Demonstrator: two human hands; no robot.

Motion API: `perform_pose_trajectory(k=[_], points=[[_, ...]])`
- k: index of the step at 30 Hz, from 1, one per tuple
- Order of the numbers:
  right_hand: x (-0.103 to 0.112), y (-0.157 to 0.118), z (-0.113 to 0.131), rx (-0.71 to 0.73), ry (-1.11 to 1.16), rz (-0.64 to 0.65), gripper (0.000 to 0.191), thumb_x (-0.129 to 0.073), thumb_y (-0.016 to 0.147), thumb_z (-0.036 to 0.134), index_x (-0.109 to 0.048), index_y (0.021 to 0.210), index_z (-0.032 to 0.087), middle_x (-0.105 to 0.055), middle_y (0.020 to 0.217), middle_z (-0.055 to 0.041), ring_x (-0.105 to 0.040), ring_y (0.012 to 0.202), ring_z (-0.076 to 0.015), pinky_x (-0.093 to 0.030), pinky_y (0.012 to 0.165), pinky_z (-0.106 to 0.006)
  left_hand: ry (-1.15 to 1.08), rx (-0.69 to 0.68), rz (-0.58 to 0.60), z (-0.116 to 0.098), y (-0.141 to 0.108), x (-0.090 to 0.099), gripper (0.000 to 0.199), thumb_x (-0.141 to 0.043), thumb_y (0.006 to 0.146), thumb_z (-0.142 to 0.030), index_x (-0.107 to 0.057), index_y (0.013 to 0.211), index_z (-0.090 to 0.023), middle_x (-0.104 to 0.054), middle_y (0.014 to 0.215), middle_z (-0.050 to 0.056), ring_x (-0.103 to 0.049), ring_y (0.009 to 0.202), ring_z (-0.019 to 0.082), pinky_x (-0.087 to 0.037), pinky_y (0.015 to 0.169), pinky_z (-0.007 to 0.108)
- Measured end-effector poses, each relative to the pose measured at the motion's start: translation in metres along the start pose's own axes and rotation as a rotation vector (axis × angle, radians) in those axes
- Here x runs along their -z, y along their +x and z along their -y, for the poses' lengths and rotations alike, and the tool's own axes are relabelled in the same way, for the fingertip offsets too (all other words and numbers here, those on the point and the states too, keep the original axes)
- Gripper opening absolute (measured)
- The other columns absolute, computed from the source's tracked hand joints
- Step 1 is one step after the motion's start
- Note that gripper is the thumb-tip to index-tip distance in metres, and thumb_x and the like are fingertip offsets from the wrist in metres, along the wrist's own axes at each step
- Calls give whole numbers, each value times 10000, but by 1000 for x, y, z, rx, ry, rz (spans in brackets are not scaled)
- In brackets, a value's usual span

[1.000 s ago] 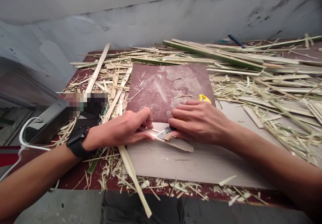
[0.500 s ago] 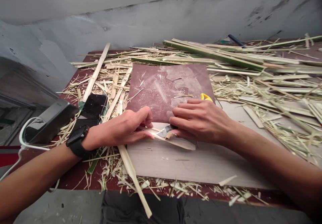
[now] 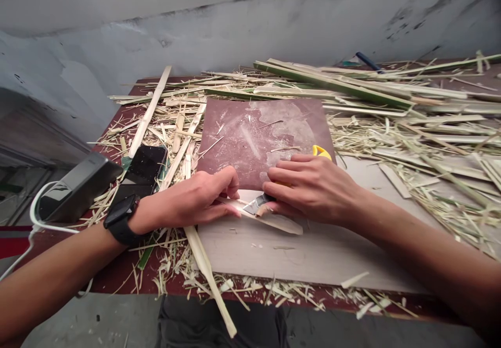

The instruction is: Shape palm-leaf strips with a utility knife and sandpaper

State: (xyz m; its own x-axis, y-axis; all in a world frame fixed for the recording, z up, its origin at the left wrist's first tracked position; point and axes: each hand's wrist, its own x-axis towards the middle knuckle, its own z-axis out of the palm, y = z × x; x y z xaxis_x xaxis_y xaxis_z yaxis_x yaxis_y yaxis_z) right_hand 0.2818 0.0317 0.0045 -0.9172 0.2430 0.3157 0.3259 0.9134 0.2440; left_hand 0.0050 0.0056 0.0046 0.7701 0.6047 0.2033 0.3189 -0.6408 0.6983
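My left hand (image 3: 207,195) is closed, thumb and fingers pinching a pale bamboo strip (image 3: 282,224) over the light board. A black watch (image 3: 122,216) is on the left wrist. My right hand (image 3: 309,189) wraps round a utility knife (image 3: 256,204); the yellow end of its handle shows behind the knuckles, while the rest of the handle is mostly hidden. The knife's blade rests against the strip just right of my left fingertips, with a small brownish curl beside it.
A light wooden board (image 3: 313,259) and a reddish-brown panel (image 3: 235,129) lie on the table. Bamboo strips (image 3: 336,84) and shavings are heaped behind and on both sides. At left are a phone (image 3: 146,165) and a dark box (image 3: 80,186) with a white cable. A grey wall (image 3: 235,35) stands behind.
Almost nothing differs. Both hands, the knife and the strip stay in nearly the same place; the strip's right end has shifted very slightly left.
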Motion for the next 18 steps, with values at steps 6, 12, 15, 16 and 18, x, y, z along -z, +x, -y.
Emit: perform_pose_trajectory(k=[6, 12, 15, 16, 18], points=[[-4, 1, 3, 2, -15, -13, 426, -342, 1087, 452, -527, 789, 211, -535, 712, 10, -436, 627, -144, -313, 629, -324, -31, 18, 1, -1, 1, -1, 254, -680, 960, -289, -444, 1002, -206, -697, 931, 44, -698, 778, 157, -580, 678, 265], [0, 3, 3, 3, -5, -28, 424, -355, 1088, 435, -532, 779, 206, -545, 709, 9, -434, 625, -143, -316, 628, -317, -51, 32, 15, 0, 0, 1, 278, -688, 958, -311, -439, 1027, -207, -696, 975, 51, -688, 790, 150, -574, 678, 264], [4, 3, 1, 12, 8, 9, 418, -383, 1082, 447, -549, 785, 203, -557, 710, 10, -443, 626, -138, -331, 634, -309, -17, 9, 22, 0, -1, 4, 272, -683, 963, -307, -440, 1036, -209, -689, 978, 49, -671, 776, 141, -550, 661, 254], [4, 3, 0, 15, 11, 11, 422, -382, 1081, 453, -553, 786, 203, -560, 711, 11, -445, 626, -137, -336, 637, -307, 5, 6, 24, 0, -1, 5, 253, -673, 968, -297, -444, 1031, -208, -686, 961, 43, -663, 759, 137, -536, 644, 248], [5, 2, -1, 18, 16, 13, 428, -375, 1083, 457, -560, 791, 204, -567, 713, 10, -456, 630, -136, -347, 642, -304, 53, 13, 30, -1, -1, 7, 201, -643, 980, -266, -454, 1011, -205, -677, 912, 30, -644, 717, 131, -503, 604, 237]])
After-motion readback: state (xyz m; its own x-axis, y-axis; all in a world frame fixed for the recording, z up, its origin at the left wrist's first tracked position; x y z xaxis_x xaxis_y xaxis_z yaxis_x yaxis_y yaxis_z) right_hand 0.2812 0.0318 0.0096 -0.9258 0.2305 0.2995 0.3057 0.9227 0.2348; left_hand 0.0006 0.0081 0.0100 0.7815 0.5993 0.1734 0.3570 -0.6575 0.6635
